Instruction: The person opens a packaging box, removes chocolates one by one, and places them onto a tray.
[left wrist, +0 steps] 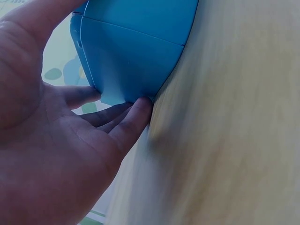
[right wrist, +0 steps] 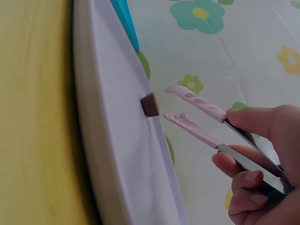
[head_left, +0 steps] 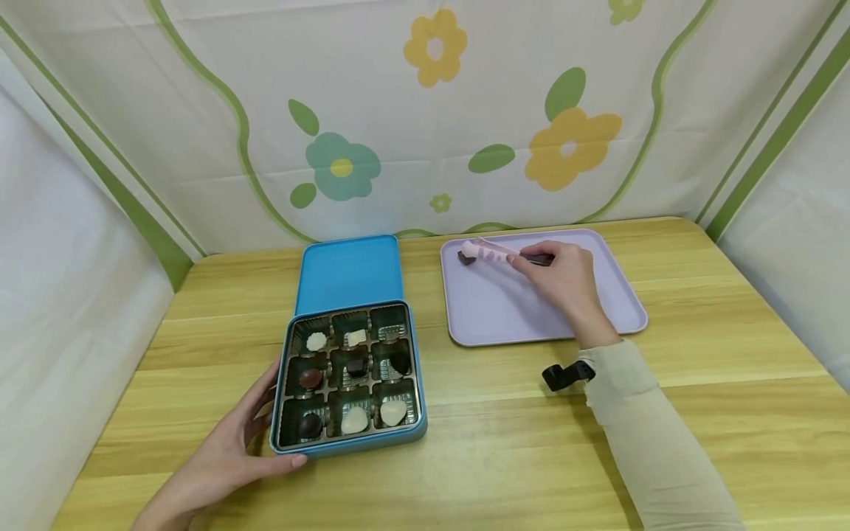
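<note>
On the lilac tray (head_left: 505,313), one dark brown chocolate (right wrist: 150,105) lies near the far left corner. My right hand (head_left: 564,276) holds pink-tipped metal tongs (right wrist: 199,131) between thumb and fingers. In the right wrist view the tips are spread, just beside the chocolate, with nothing between them. A blue tin (head_left: 392,438) stands to the left with a divided insert holding several white, brown and dark chocolates; no piece shows in its back right compartment. My left hand (head_left: 226,453) grips the tin's near left corner, thumb at the front, fingers against the left side (left wrist: 126,61).
The tin's blue lid (head_left: 348,276) lies behind it on the wooden table (head_left: 478,457). A black strap (head_left: 567,376) sticks out from the right sleeve. Flower-patterned cloth (head_left: 398,110) hangs behind the table, with white cloth at both sides.
</note>
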Motion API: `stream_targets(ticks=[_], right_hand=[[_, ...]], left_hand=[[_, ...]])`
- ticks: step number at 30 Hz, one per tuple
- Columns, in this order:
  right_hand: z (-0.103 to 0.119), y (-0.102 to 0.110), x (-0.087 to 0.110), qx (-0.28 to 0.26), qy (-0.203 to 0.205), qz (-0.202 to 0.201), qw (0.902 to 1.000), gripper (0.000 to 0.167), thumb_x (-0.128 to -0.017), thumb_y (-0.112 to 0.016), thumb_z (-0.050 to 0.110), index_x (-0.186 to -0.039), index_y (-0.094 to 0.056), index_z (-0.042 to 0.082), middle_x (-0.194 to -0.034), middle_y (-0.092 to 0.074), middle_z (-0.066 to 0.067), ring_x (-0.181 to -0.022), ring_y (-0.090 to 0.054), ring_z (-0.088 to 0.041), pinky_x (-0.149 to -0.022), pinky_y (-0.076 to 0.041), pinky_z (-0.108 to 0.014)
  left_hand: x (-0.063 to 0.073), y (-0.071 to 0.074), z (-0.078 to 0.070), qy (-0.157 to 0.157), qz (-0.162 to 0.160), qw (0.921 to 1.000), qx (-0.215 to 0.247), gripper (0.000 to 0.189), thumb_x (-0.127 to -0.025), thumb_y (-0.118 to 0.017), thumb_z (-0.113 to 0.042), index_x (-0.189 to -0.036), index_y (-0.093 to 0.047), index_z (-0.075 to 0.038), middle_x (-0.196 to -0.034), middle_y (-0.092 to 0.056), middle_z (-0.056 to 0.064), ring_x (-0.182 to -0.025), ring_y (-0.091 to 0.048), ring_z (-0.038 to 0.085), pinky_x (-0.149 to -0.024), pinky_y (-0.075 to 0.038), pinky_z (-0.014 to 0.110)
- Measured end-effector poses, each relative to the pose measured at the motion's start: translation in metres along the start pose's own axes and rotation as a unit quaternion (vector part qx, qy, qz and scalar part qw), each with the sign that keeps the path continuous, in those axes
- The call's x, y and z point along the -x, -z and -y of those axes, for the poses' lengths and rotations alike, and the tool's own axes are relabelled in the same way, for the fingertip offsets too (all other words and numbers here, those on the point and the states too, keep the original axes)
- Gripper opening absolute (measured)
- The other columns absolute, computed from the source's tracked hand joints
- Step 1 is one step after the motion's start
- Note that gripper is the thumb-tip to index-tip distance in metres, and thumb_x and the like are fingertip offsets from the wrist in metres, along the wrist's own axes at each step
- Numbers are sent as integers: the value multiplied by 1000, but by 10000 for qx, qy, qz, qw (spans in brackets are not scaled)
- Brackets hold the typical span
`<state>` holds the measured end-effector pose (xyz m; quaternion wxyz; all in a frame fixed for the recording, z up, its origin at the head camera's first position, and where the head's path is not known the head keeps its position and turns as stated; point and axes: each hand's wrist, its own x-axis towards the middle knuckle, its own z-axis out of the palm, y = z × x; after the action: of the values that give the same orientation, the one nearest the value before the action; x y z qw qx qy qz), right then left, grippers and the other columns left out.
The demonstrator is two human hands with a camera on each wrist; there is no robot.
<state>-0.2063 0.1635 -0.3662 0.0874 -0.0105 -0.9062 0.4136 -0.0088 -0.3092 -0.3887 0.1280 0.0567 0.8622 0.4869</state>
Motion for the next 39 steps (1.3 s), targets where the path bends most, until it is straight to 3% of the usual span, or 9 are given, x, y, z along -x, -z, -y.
stream_targets(ticks=[7, 11, 13, 15, 19, 24, 30, 33, 39], right_hand=[[15, 9, 8, -270, 473, 377, 9978, 32, -94, -84, 38, -111, -85, 11, -113, -83, -11, -101, -75, -23, -74, -52, -19], [31, 13, 16, -494, 942, 877, 9904, 25, -92, -87, 33, -109, -86, 14, -111, -83, -9, -95, -76, -20, -74, -56, -19], [39, 13, 20, -541, 1235, 1086, 9849, 22, -91, -88, 30, -106, -86, 15, -108, -83, -7, -92, -76, -19, -75, -57, -21], [45, 13, 24, -534, 1547, 1275, 9782, 18, -90, -89, 27, -104, -86, 15, -104, -83, -5, -90, -75, -16, -76, -58, -22], [57, 10, 30, -443, 2031, 1567, 9655, 16, -88, -91, 24, -102, -86, 17, -98, -82, 2, -85, -70, -14, -76, -56, -28], [67, 6, 38, -448, 2381, 1928, 9509, 16, -87, -92, 22, -102, -87, 17, -94, -81, 5, -80, -64, -15, -70, -52, -29], [72, 8, 47, -514, 2730, 2378, 9307, 15, -86, -92, 20, -100, -87, 17, -91, -78, 9, -79, -67, -9, -71, -59, -28], [76, 11, 51, -475, 2988, 2454, 9210, 15, -84, -94, 20, -97, -87, 19, -86, -75, 12, -75, -66, -6, -69, -57, -28], [93, 13, 62, -141, 3392, 2418, 9090, 13, -83, -94, 21, -92, -87, 15, -81, -72, 12, -70, -60, 0, -66, -53, -25]], left_hand=[[-4, 2, 2, -106, 47, 9999, -16, 129, -83, -94, -15, -174, -5, -39, -178, -17, 26, -154, -33, 58, -105, -39, 9], [-9, 6, 1, -316, 32, 9993, -205, 127, -82, -95, -14, -174, -9, -34, -174, -28, 25, -151, -46, 23, -104, -42, 9], [-11, 9, -1, -391, 35, 9987, -315, 127, -81, -96, -15, -175, -11, -31, -172, -32, 25, -148, -48, 18, -103, -44, 10], [-14, 13, -3, -393, 117, 9987, -305, 128, -81, -96, -15, -175, -11, -30, -172, -32, 25, -150, -47, 24, -102, -43, 10], [-18, 21, -8, -299, 390, 9981, -360, 131, -81, -96, -18, -175, -5, -28, -174, -22, 26, -150, -37, 56, -101, -44, 10], [-17, 23, -10, -138, 619, 9953, -727, 140, -81, -97, -26, -174, 7, -31, -178, -5, 29, -144, -38, 70, -104, -56, 34], [-13, 20, -7, 94, 788, 9965, -276, 137, -83, -94, -19, -174, 8, -19, -176, -8, 32, -145, -37, 70, -96, -50, 14], [-14, 18, -7, 78, 779, 9969, -75, 133, -84, -94, -17, -175, 4, -16, -175, -12, 31, -145, -39, 69, -96, -50, 13], [-12, 17, -8, 29, 666, 9978, 5, 137, -83, -95, -16, -174, 7, -31, -177, -7, 29, -146, -33, 72, -97, -46, 11]])
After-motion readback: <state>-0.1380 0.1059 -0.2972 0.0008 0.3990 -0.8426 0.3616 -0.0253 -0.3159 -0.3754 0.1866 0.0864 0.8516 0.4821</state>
